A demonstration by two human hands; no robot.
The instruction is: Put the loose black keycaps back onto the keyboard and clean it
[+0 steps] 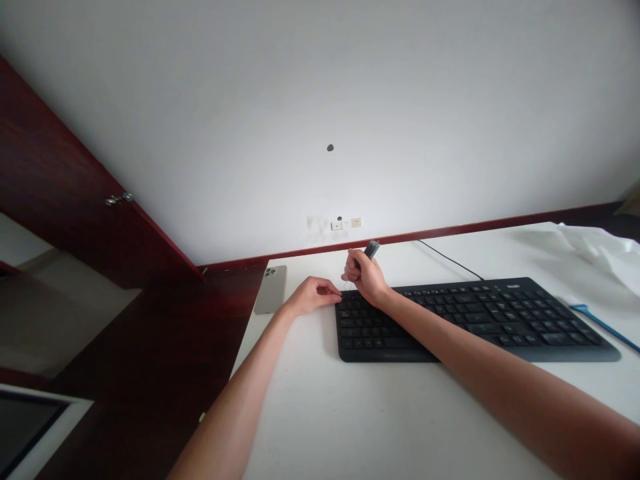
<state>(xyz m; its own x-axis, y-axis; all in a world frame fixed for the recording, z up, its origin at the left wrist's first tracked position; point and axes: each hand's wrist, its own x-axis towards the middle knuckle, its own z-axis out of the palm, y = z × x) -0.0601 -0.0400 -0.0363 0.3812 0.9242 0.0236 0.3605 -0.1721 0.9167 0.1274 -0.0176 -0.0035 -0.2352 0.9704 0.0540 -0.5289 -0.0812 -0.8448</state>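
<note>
A black keyboard (467, 320) lies on the white table. My right hand (369, 277) is closed in a fist above its upper left part. It grips a dark grey tool, apparently a keycap puller (372, 249), whose top end sticks up out of the fist. Thin wire shows faintly below the fingers, close to the top left keys. My left hand (315, 295) is closed, thumb and fingertips brought together at the keyboard's top left corner. Whether anything is between those fingertips is too small to see.
Left of my left hand lies a phone (271, 290), camera side up. A blue stick-like tool (605, 325) rests right of the keyboard, near crumpled white sheeting (590, 253). The keyboard's cable (450, 259) runs off the far edge of the table (320, 413).
</note>
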